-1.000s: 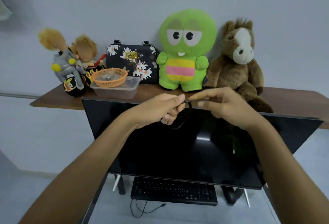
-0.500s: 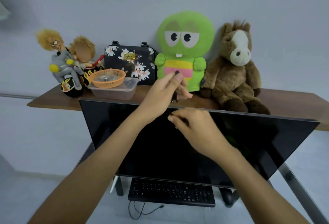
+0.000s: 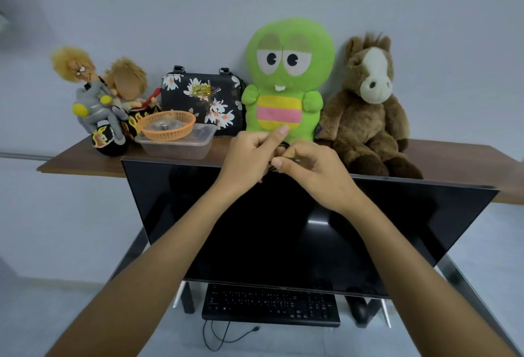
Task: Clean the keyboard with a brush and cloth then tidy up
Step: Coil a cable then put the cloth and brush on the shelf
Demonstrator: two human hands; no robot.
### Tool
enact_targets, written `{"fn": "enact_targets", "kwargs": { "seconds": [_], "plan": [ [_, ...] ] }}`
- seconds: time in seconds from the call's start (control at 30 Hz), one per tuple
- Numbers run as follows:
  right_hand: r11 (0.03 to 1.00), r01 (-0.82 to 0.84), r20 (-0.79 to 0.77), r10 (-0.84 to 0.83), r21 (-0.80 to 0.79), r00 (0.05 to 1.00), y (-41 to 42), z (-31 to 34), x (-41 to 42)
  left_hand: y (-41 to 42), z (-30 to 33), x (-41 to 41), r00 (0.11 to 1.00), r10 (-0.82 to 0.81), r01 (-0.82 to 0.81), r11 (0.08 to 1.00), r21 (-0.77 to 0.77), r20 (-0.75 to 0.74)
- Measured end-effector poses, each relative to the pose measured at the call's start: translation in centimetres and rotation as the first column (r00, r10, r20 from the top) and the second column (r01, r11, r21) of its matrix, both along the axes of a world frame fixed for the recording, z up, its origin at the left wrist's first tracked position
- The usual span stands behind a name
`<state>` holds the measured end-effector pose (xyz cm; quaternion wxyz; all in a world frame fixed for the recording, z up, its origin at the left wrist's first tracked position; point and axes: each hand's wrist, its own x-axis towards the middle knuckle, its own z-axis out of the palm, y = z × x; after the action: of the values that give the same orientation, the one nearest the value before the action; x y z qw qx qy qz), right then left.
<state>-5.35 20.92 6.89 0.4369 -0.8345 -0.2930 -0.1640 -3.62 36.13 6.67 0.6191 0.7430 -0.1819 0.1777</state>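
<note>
The black keyboard (image 3: 269, 304) lies low in the view, under the bottom edge of a dark monitor (image 3: 184, 209). Its loose cable end (image 3: 226, 338) trails on the floor in front. My left hand (image 3: 246, 158) and my right hand (image 3: 312, 172) meet above the monitor's top edge. Both pinch a thin black cord (image 3: 284, 145), which my fingers mostly hide. No brush or cloth is in view.
Behind the monitor a wooden shelf (image 3: 71, 158) carries two dolls on a toy motorbike (image 3: 99, 101), an orange basket (image 3: 167, 125) on a clear plastic box (image 3: 175, 148), a floral bag (image 3: 204, 98), a green plush (image 3: 286, 81) and a brown plush horse (image 3: 365, 112). A black mouse (image 3: 358, 310) sits right of the keyboard.
My hands, apart with the cord stretched between them a second ago, have come together. My right hand dipped below the left, then rose beside it.
</note>
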Motion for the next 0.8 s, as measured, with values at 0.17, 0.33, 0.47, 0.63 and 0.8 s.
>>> {"fn": "enact_targets", "kwargs": {
  "seconds": [0.17,0.33,0.47,0.63,0.8],
  "plan": [
    [0.999,-0.005,-0.024,0.006,0.043,1.0,0.5,-0.8,0.3,0.4,-1.0,0.8,0.997,0.038,-0.036,0.999,0.03,-0.07],
    [0.948,-0.021,-0.052,0.04,0.319,0.998,0.5,-1.2,0.2,0.2,-1.6,-0.3,0.997,-0.046,0.037,0.986,0.165,0.055],
    [0.899,-0.001,-0.108,0.054,0.439,0.993,1.2,-2.3,0.2,-0.4,-2.0,-0.8,0.995,0.011,-0.033,0.977,0.209,0.104],
    [0.789,0.099,-0.192,0.024,0.606,0.981,1.0,-2.2,0.1,-1.7,-2.9,-0.9,1.0,0.016,-0.018,0.988,0.155,0.014],
    [0.613,0.235,-0.249,-0.065,0.754,0.966,1.5,-3.1,-0.4,-2.4,-3.1,-0.8,0.989,-0.134,0.138,0.989,0.059,-0.066]
  ]
}}
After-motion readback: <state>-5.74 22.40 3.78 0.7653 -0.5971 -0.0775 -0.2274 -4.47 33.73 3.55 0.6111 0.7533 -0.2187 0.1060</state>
